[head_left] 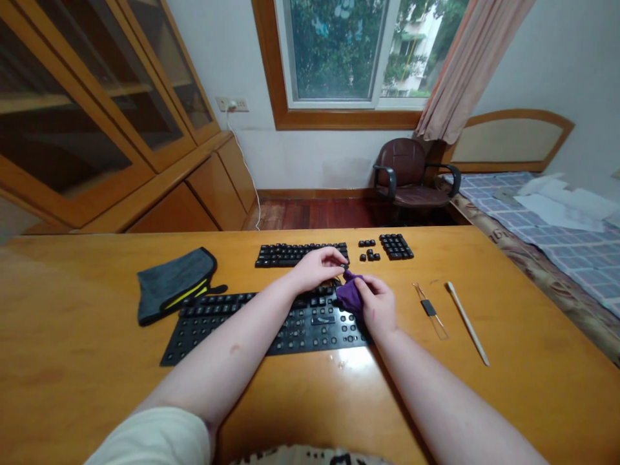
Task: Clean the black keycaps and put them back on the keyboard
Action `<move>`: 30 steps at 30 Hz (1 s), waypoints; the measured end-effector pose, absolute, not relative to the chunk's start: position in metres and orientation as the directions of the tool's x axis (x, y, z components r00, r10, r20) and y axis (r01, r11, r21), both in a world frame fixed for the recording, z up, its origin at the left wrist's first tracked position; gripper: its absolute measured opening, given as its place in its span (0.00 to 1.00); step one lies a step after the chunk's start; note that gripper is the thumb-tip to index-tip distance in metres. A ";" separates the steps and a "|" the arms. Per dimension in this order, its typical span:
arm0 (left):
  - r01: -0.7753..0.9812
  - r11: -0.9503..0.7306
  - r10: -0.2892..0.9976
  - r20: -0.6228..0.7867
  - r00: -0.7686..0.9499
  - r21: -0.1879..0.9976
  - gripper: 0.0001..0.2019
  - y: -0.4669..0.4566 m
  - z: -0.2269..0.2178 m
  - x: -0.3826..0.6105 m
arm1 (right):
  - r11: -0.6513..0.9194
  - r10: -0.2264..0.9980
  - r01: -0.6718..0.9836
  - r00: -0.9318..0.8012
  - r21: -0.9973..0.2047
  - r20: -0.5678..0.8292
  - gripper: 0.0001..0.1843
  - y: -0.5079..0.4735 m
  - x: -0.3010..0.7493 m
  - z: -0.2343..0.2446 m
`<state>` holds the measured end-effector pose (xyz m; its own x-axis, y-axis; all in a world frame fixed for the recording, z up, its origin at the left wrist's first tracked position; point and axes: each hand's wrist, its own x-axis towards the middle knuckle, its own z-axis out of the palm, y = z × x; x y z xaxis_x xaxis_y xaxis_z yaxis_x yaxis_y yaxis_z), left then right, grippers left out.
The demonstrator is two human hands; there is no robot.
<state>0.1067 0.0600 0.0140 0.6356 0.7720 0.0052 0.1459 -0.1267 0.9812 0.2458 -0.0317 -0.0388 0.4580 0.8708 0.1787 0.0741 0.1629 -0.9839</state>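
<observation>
Above the back right part of a black keyboard (310, 330), my two hands meet. Many of its keycaps are off, so bare switches show in the front rows. My right hand (380, 307) is closed on a purple cloth (349, 295), whose upper tip reaches the fingers of the other hand. My left hand (317, 266) is closed in a pinch on a small black piece that looks like a keycap, mostly hidden by fingers and cloth. Loose black keycaps (278, 255) lie in rows behind the keyboard, with a number-pad block (396, 247) farther right.
A folded grey cloth (174, 284) with black and yellow edging overlaps the keyboard's left back. On the right of the wooden table (87, 336) lie a wire keycap puller (429, 308) and a thin white brush (467, 323). A chair (404, 168) stands beyond.
</observation>
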 end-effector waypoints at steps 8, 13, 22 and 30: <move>-0.026 0.006 0.862 0.008 0.506 1.000 0.10 0.008 -0.002 0.087 | 0.277 0.888 0.194 0.323 -0.941 0.328 0.08 -0.036 0.246 -0.034; -0.152 0.042 0.917 0.022 0.398 0.987 0.12 0.005 -0.014 0.087 | 0.324 0.913 0.236 0.176 -0.916 0.368 0.10 -0.037 0.245 -0.033; -0.157 0.074 0.929 -0.011 0.370 0.985 0.10 0.012 -0.016 0.083 | 0.271 0.924 0.147 0.236 -0.951 0.300 0.10 -0.037 0.247 -0.038; -0.196 0.125 0.914 -0.036 0.404 0.973 0.10 0.005 -0.017 0.088 | 0.313 0.933 0.160 0.132 -0.936 0.335 0.12 -0.037 0.244 -0.035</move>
